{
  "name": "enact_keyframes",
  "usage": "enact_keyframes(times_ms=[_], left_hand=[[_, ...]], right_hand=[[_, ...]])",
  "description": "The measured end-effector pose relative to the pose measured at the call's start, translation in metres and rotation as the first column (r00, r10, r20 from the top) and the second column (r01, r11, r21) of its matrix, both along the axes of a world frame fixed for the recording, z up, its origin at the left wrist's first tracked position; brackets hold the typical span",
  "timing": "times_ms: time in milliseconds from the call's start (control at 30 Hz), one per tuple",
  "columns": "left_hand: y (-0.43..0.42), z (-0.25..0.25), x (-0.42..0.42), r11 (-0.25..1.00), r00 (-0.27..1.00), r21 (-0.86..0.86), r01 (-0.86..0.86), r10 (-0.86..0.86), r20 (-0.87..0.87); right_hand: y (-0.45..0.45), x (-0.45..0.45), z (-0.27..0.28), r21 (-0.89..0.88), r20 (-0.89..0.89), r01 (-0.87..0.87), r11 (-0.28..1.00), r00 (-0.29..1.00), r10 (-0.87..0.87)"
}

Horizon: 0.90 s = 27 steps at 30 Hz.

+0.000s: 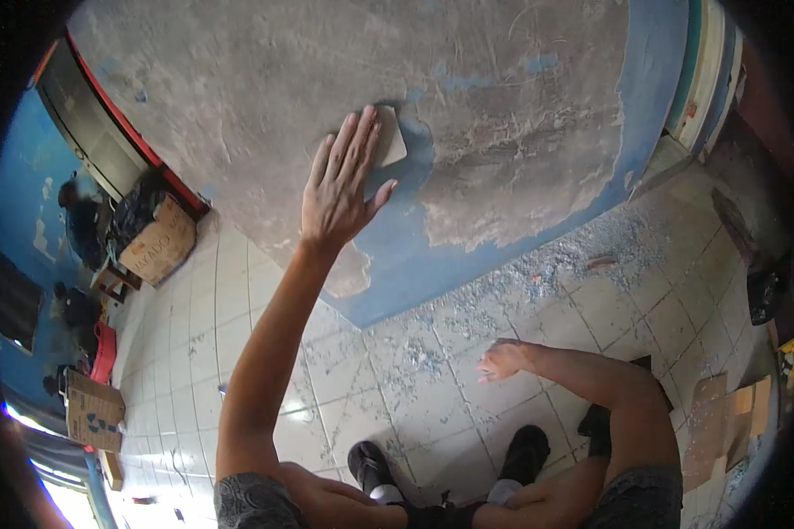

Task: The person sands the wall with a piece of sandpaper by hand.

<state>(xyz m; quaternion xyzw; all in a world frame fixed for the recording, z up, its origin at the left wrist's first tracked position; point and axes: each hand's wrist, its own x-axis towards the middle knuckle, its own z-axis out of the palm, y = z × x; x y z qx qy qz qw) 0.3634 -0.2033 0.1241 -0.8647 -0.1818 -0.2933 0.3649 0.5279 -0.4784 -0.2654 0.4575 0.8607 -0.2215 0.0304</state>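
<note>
My left hand (pixel 340 181) lies against the wall (pixel 265 106), palm in and fingers stretched upward. Under its fingers it presses a pale, flat rectangular piece (pixel 391 145), which looks like folded sandpaper; part of it is covered by the fingers. Around it the wall shows bare grey plaster, with remnants of blue paint (pixel 397 264) along the lower edge. My right hand (pixel 503 360) hangs over the tiled floor, away from the wall. Its fingers are loosely bent and apart, with nothing visible in them.
Blue paint flakes (pixel 538 273) litter the tiles along the wall's foot. A cardboard box (pixel 159 242) with a black bag stands at left, another box (pixel 94 414) below it. Flattened cardboard (pixel 710 428) lies at right. My dark shoes (pixel 527 451) are at the bottom.
</note>
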Motion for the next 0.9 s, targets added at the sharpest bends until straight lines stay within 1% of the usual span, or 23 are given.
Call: enact_keyframes(times_ms=[67,133,167,200,267,300,333,400,433,467,500,567,600,633,667,700,733,767,800,833,867,900], left_hand=[[0.008,-0.036,-0.004,0.997,0.997,-0.074,-0.002,-0.004,-0.077],[0.013,-0.090,-0.016,0.999,0.944,0.025,0.044,-0.033,-0.329],[0.009,-0.090,-0.017,0.961,0.937,-0.244,0.130,-0.200,-0.288],[0.015,-0.085,-0.011,0.981,0.947,-0.175,0.087,-0.136,-0.291],[0.001,-0.038,0.002,0.999,0.953,-0.051,0.004,-0.019,-0.302],[0.007,-0.022,0.006,0.989,0.991,-0.116,0.088,-0.098,-0.089],[-0.002,-0.002,0.009,0.999,0.999,-0.025,0.042,-0.042,-0.033],[0.003,-0.021,0.008,0.993,0.998,-0.093,0.068,-0.069,-0.006],[0.005,-0.040,0.004,0.991,0.987,-0.120,0.063,-0.080,-0.142],[0.006,-0.071,-0.004,0.988,0.956,-0.145,0.053,-0.092,-0.278],[0.014,-0.102,-0.011,0.959,0.935,-0.202,0.199,-0.248,-0.252],[0.013,-0.073,-0.002,0.975,0.951,-0.165,0.150,-0.187,-0.245],[0.010,-0.057,0.003,0.979,0.954,-0.153,0.131,-0.167,-0.250],[0.010,-0.026,0.012,0.984,0.982,-0.092,0.152,-0.161,-0.100],[-0.003,0.005,0.018,0.998,0.999,-0.035,0.046,-0.045,0.014],[-0.003,0.012,0.020,1.000,0.999,-0.014,0.024,-0.023,0.040],[-0.001,0.018,0.022,1.000,0.997,0.021,0.001,-0.003,0.078],[-0.001,0.003,0.019,0.999,1.000,-0.033,-0.023,0.023,0.003],[0.001,-0.026,0.015,0.996,0.996,-0.083,-0.045,0.039,-0.077],[0.009,-0.060,0.009,1.000,0.981,0.012,0.023,-0.020,-0.193],[0.012,-0.086,-0.002,0.973,0.953,-0.207,0.104,-0.157,-0.260],[0.013,-0.087,-0.003,0.980,0.948,-0.141,0.137,-0.171,-0.270]], right_hand=[[0.012,0.011,-0.014,0.063,-0.008,-0.030,0.998,0.999,0.031],[0.012,0.008,0.008,0.049,0.018,0.002,0.999,1.000,-0.003],[0.011,0.007,0.019,0.043,0.030,0.018,0.999,0.999,-0.020],[0.012,0.009,0.030,0.037,0.040,0.003,0.999,0.999,-0.005],[0.010,0.006,0.037,0.008,0.034,-0.017,1.000,0.999,0.017],[0.008,0.003,0.028,-0.015,0.016,0.012,1.000,1.000,-0.012],[0.005,0.003,0.012,-0.053,0.002,0.029,0.998,1.000,-0.029],[0.004,0.010,0.008,-0.097,0.013,0.022,0.995,1.000,-0.020],[0.005,0.011,0.015,-0.105,0.023,0.009,0.994,1.000,-0.007],[0.007,0.011,0.022,-0.111,0.030,-0.003,0.994,1.000,0.006],[0.004,0.007,0.029,-0.096,0.041,-0.003,0.995,0.999,0.007],[0.007,0.008,0.042,-0.062,0.070,-0.002,0.998,0.998,0.006],[0.013,0.014,0.038,0.006,0.026,0.007,1.000,1.000,-0.007],[0.010,0.017,0.024,0.054,-0.029,0.017,0.998,0.999,-0.016],[0.004,0.015,0.007,0.088,-0.085,0.021,0.996,0.996,-0.013],[0.005,0.015,-0.006,0.046,-0.034,0.002,0.999,0.999,-0.001],[0.005,0.017,-0.002,0.037,-0.025,-0.004,0.999,1.000,0.005],[0.005,0.017,0.006,0.036,-0.016,-0.007,0.999,1.000,0.008],[0.007,0.015,0.014,0.037,-0.010,-0.004,0.999,1.000,0.005],[0.010,0.013,0.018,0.004,0.007,-0.004,1.000,1.000,0.004],[0.011,0.010,0.020,-0.028,0.026,-0.001,1.000,1.000,0.002],[0.013,0.009,0.021,-0.059,0.045,0.001,0.998,0.999,0.002]])
